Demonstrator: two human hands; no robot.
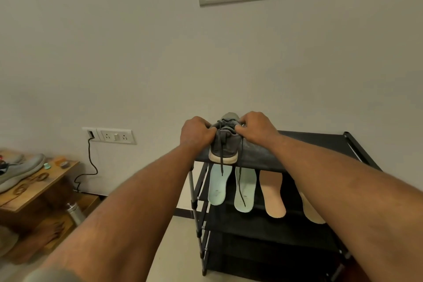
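A dark grey shoe [225, 146] with a white sole stands on the top shelf of a black shoe rack [320, 144], heel toward me. My left hand [196, 130] grips the shoe's upper edge on the left, fingers curled at the lacing. My right hand [257, 127] grips the upper edge on the right in the same way. Two dark lace ends [240, 188] hang down over the rack's front edge.
Two pale green insoles [217, 184] and two tan insoles [273, 192] lean on the rack's second shelf. A wooden table [43, 190] at left carries grey shoes [20, 170] and brown laces. A steel bottle [74, 212] stands on the floor. A cable [91, 167] hangs from the wall socket.
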